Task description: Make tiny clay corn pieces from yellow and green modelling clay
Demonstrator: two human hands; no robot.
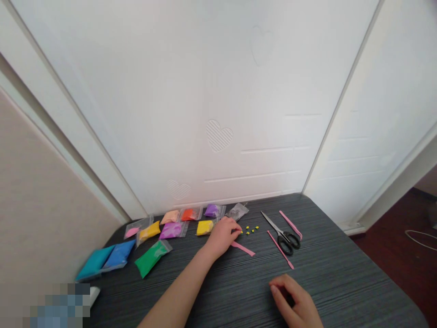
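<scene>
My left hand (pixel 223 235) rests on the dark table with its fingers pinched at a tiny yellow piece (pixel 241 232). Several small yellow pieces with dark spots (pixel 252 231) lie just to the right of those fingertips. A flat pink strip (pixel 243 248) sticks out from beneath my left hand. Nearer the front, my right hand (pixel 295 300) is curled, thumb and forefinger tips brought together, and nothing shows between them. Beyond it lie black-handled scissors (pixel 282 234), slightly spread, a thin pink modelling tool (pixel 280 249) and pink tweezers (pixel 291 224).
Clear bags of coloured clay fill the left and back: green (pixel 150 259), blue (pixel 119 255), teal (pixel 95 262), magenta (pixel 171 230), yellow (pixel 205 227), orange (pixel 187 214) and others. A crumpled clear bag (pixel 238 211) lies by the white panelled wall (pixel 273 173). The table's right edge curves away.
</scene>
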